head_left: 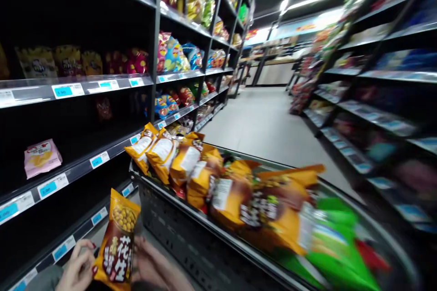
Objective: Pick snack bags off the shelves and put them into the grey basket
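An orange and brown bag of peanuts (118,245), with peanuts pictured near its top, stands nearly upright between my two hands at the lower left. My left hand (78,266) grips its left edge with curled fingers. On the other side, my right hand (150,261) presses against the right edge, its fingertips partly hidden behind the bag. Just right of my hands is a dark crate (177,213), heaped with several similar orange bags (227,191). Green bags (337,245) lie at its near right end, blurred.
Black shelving (85,159) with price tags runs along the left, holding a pink snack bag (43,158) on a low shelf. Several colourful snack bags (175,54) fill shelves farther along. A pale aisle floor (256,122) lies beyond the crate, with another shelf unit (375,113) on the right.
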`<state>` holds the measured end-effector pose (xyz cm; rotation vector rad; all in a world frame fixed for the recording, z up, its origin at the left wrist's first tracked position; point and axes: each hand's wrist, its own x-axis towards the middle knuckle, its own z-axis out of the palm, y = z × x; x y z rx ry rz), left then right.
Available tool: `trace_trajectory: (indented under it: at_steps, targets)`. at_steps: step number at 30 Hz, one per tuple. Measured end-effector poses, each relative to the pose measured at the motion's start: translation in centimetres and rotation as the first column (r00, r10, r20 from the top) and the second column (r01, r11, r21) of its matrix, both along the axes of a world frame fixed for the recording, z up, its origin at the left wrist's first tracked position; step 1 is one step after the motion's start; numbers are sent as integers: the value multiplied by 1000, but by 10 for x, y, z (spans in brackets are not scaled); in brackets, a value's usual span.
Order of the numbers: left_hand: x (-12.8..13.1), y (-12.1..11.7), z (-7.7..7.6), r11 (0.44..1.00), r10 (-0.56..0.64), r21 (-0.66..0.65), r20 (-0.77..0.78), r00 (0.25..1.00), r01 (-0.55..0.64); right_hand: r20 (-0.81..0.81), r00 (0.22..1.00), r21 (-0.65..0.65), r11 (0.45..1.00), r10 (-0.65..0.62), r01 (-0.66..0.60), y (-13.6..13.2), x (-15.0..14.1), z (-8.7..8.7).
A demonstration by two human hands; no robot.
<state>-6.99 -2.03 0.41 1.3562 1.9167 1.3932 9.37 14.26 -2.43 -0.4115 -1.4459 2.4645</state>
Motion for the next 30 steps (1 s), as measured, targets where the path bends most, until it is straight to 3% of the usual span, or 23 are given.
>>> trace_trajectory:
  at_steps: [3, 5, 7, 9, 11, 13, 17, 19, 21, 24, 27, 28, 30]
  targets:
    - [30, -13, 27, 993, -74, 104, 127, 989, 61, -206, 936, -9, 957, -284, 289, -30, 14, 79]
    - [46, -3, 55, 974, -143, 209, 272, 952, 86, -296, 883, 88, 911, -363, 404, -47, 20, 122]
    - [58, 12, 84, 958, -237, 241, 354, 905, 157, -371, 836, 154, 861, -404, 485, -61, 26, 152]
    - [65, 25, 107, 954, -292, 161, 296, 910, 254, -419, 793, 201, 807, -442, 555, -69, 34, 169]
    - [67, 35, 118, 936, -350, 46, 188, 918, 348, -418, 775, 260, 754, -475, 602, -72, 41, 176]
    - [68, 38, 119, 918, -393, -2, 131, 910, 397, -369, 782, 313, 725, -502, 613, -70, 45, 176]
    - [73, 34, 105, 952, -300, -26, 115, 947, 305, -218, 788, 259, 744, -576, 616, -57, 44, 163]
    - [75, 31, 100, 935, -309, -99, 239, 921, 339, -139, 767, 187, 744, -626, 641, -51, 39, 155]
    - [73, 29, 98, 869, -351, -150, 484, 802, 471, -84, 732, 114, 724, -676, 681, -47, 35, 149]
    - [67, 28, 97, 699, -410, -49, 790, 455, 714, -71, 727, 0, 729, -683, 685, -46, 35, 147]
    - [65, 30, 92, 510, -409, 123, 905, 114, 851, -127, 800, -116, 810, -587, 576, -46, 39, 148]
    - [67, 31, 88, 472, -400, 162, 915, 47, 867, -145, 830, -133, 842, -538, 523, -46, 40, 147]
    - [73, 32, 76, 470, -416, 198, 909, 18, 860, -165, 896, -121, 910, -413, 397, -46, 40, 144]
